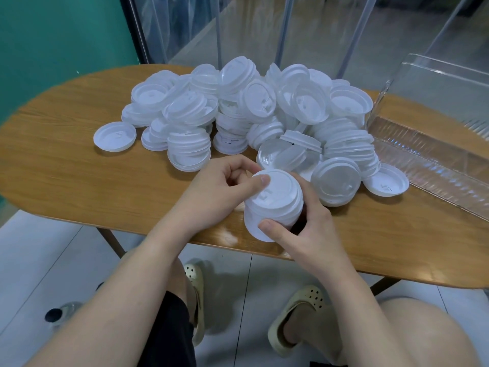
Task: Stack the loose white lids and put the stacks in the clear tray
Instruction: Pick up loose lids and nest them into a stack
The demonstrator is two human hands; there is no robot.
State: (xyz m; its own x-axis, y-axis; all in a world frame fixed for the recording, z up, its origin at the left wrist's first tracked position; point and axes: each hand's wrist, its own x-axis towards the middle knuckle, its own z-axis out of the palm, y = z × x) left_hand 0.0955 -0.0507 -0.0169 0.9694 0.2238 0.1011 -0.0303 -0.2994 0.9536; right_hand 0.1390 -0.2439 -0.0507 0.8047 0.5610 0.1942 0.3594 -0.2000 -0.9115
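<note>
A short stack of white lids (275,205) is held just above the near edge of the wooden table (79,176). My right hand (301,223) grips the stack from below and the right, thumb on its lower rim. My left hand (225,192) holds the top lid, thumb pressed on its upper face and fingers curled behind. A large heap of loose white lids (251,112) covers the table's middle. The clear tray (428,154) lies at the right with nothing visible in it.
A single lid (115,136) lies apart at the heap's left, another (386,182) beside the tray. Clear plastic curtains hang behind the table and a green wall stands at the left. My knees and feet are below the table edge; a bottle (60,313) lies on the floor.
</note>
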